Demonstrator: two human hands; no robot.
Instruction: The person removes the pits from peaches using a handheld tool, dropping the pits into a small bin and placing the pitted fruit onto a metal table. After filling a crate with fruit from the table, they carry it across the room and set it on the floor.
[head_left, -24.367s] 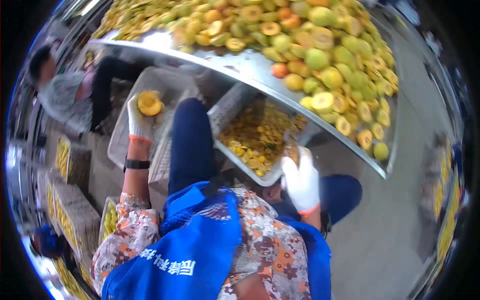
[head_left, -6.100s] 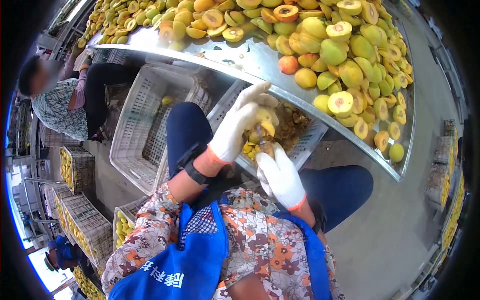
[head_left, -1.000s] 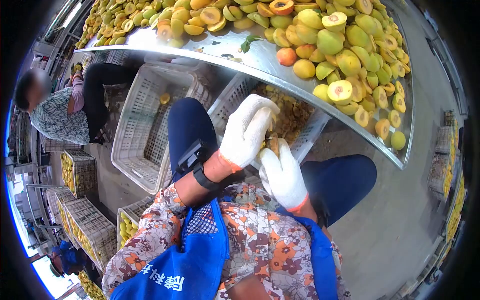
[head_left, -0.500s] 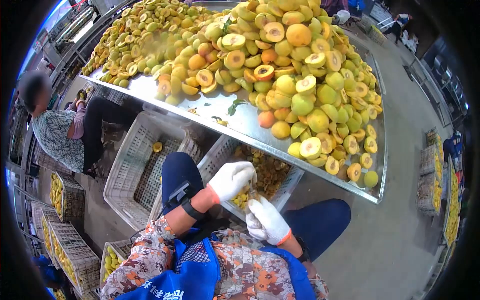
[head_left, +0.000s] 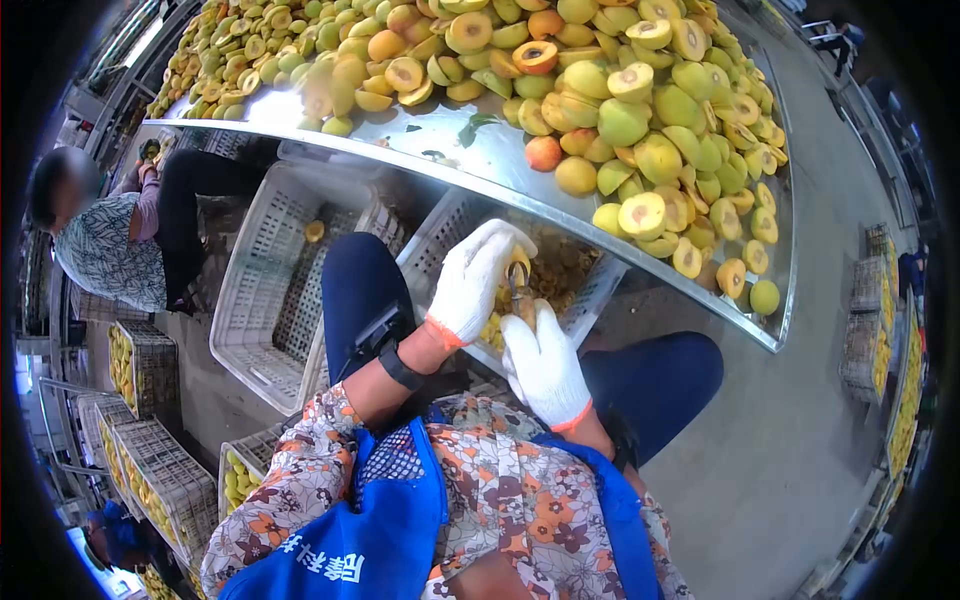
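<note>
My left hand (head_left: 476,280), in a white glove, is closed around a piece of yellow fruit (head_left: 518,270), mostly hidden by the fingers. My right hand (head_left: 545,365), also gloved, grips the handle of a small pitting tool (head_left: 520,300) whose metal end touches the fruit. Both hands are close together above a crate (head_left: 430,235) holding fruit scraps (head_left: 555,275). Beyond them, a metal table (head_left: 400,160) bears a large heap of halved yellow-green fruit (head_left: 640,120).
A white crate (head_left: 240,310) with one fruit half stands left of my knee. A seated person (head_left: 110,250) is at the far left. Stacked crates of fruit (head_left: 150,480) stand at lower left, more crates (head_left: 862,350) at right. The table's metal edge runs just beyond my hands.
The view has tilted down, so the table and heap sit higher. My left hand has turned over the fruit, and my right hand with the tool now points up toward it.
</note>
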